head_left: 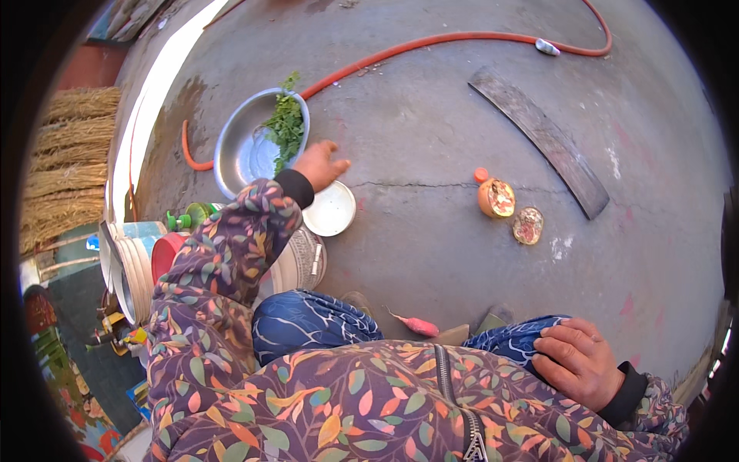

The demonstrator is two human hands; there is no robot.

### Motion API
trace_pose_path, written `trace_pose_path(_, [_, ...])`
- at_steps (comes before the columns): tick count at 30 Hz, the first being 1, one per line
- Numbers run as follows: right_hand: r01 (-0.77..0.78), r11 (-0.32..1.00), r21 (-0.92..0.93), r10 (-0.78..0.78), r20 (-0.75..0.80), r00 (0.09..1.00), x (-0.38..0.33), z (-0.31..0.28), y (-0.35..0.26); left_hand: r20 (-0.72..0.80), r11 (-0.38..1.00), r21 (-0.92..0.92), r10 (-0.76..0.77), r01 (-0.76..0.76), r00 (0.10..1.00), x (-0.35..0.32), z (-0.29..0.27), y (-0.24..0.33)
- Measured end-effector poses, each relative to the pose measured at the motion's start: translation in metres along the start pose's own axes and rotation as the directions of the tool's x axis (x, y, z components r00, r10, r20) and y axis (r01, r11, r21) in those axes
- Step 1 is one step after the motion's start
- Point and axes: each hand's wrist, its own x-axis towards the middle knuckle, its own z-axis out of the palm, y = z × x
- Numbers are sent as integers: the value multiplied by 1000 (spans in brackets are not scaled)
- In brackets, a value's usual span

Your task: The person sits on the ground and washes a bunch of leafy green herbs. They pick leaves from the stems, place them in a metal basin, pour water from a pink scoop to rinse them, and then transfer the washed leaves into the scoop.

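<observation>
My left hand [317, 165] reaches out over the ground beside a metal basin [224, 158], fingers apart and nothing visible in them. Inside the basin are leafy greens [286, 127], some hanging over its rim, and what looks like water. Just below that hand lies a round white dish or lid [331, 209]. My right hand [577, 362] rests on my right knee, its fingers spread over the blue patterned cloth. A pink radish [420, 326] with a thin root lies on the ground between my knees.
An orange hose [431, 40] curves behind the basin. To the right are a dark plank [543, 138], an orange round object [495, 198] with a pale top, a small orange cap [481, 174] and a mottled round piece [528, 225]. Buckets [135, 269] and a green bottle [196, 215] stand left.
</observation>
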Motion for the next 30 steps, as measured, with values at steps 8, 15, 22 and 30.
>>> trace_pose_path(8, [-157,971,-181,140,-103,985,-54,-1,-36,31,812,382,-488,441,872,82,38,-69])
trace_pose_path(15, [-223,954,-201,198,-138,970,-64,-1,-51,-107,786,445,-430,429,897,90,64,-74])
trace_pose_path(22, [-194,963,-189,161,-181,970,-59,4,-44,-175,891,434,-63,134,983,89,76,-37])
trace_pose_path(30, [-216,960,-176,179,-208,962,-59,6,-46,96,869,379,306,-319,947,52,99,92])
